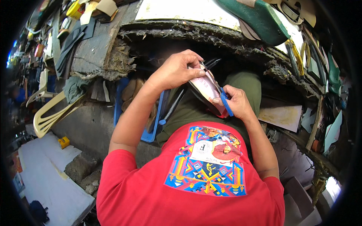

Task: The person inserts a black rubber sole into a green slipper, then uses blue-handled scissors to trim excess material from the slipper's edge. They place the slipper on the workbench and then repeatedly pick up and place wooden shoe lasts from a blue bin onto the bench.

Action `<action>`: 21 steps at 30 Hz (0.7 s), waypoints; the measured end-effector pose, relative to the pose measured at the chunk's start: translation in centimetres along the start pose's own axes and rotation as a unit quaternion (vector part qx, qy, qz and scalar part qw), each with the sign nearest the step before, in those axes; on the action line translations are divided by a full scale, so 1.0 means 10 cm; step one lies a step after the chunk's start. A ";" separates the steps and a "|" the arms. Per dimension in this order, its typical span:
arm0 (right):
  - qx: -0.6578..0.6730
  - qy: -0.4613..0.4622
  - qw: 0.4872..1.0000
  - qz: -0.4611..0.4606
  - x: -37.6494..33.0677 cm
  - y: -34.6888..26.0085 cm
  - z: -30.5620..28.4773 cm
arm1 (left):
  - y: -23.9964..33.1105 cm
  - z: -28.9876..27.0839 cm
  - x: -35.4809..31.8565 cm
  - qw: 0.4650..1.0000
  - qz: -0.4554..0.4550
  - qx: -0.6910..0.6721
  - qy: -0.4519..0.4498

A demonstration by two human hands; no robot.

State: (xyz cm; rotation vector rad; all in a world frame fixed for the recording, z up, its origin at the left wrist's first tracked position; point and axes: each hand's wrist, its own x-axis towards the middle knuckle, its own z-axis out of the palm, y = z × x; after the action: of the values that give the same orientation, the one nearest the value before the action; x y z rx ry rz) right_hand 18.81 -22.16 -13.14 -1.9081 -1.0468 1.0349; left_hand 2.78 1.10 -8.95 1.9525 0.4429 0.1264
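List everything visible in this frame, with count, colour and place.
shoe piece: one, pale with dark edge, held over the lap
scissors: one, blue handles, in the right hand
workbench: one, dark and ragged-edged, ahead
green shoe form: one, top right
plastic chair: one, cream, left
blue stool: one, under the left forearm
yellow object: one, lower left
left hand: grips the shoe piece's top
right hand: closed on the scissors

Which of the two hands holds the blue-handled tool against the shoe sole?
The right hand grips the blue-handled tool; the left hand only steadies the shoe sole from above.
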 end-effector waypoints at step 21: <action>-0.188 -0.022 0.981 -0.034 0.10 -0.32 -0.19 | -0.22 0.33 -0.12 0.992 0.009 -0.121 0.038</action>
State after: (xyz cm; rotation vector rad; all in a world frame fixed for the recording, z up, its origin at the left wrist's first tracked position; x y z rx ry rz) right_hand 19.79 -20.32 -9.88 -2.1346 -1.4029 0.8903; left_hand 2.11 -1.45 -12.17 1.7181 0.4386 0.2567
